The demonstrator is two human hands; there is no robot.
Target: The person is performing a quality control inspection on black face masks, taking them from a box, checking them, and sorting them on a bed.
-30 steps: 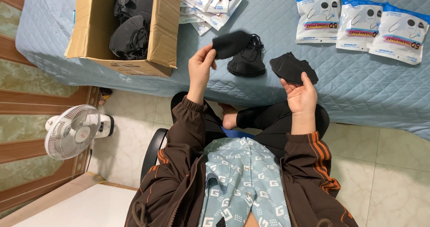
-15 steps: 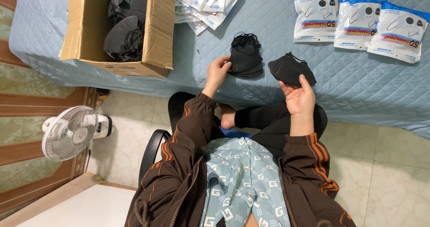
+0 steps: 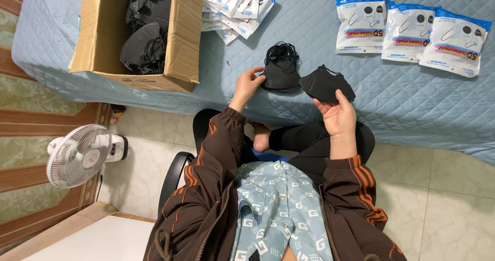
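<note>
A: Right hand (image 3: 337, 118), state?

B: Raised just off the near edge of the bed (image 3: 392, 101), palm up. Fingers and thumb pinch one black face mask (image 3: 326, 84) by its lower edge. The mask is spread flat and hangs over the quilted blue cover near that edge.

A: Left hand (image 3: 247, 84)?

B: Fingers curled onto the left rim of a small stack of black masks (image 3: 281, 68). Thumb and fingertips touch the stack; a loose grip, not a lift. The stack rests on the cover, just left of the held mask, ear loops bunched on top.

A: Gap between the two?

B: The held mask and the stack sit just beside each other; whether they touch, I cannot tell.

A: Further out, left side?

B: Open cardboard box (image 3: 183, 39) at the bed's left end, near edge overhanging slightly. Inside, more black masks (image 3: 144, 44) in a heap. Between box and stack, toward the far edge, a fanned pile of flat packets (image 3: 237, 8), white and blue.

A: Right side?

B: Three filled packets (image 3: 410, 34) in a row near the far edge, well apart from the right hand, each lying flat, overlapping slightly.

A: Off the bed?

B: White floor fan (image 3: 77, 155) on the tiled floor at left, below the box. The person sits in a dark chair, brown jacket with orange stripes.
</note>
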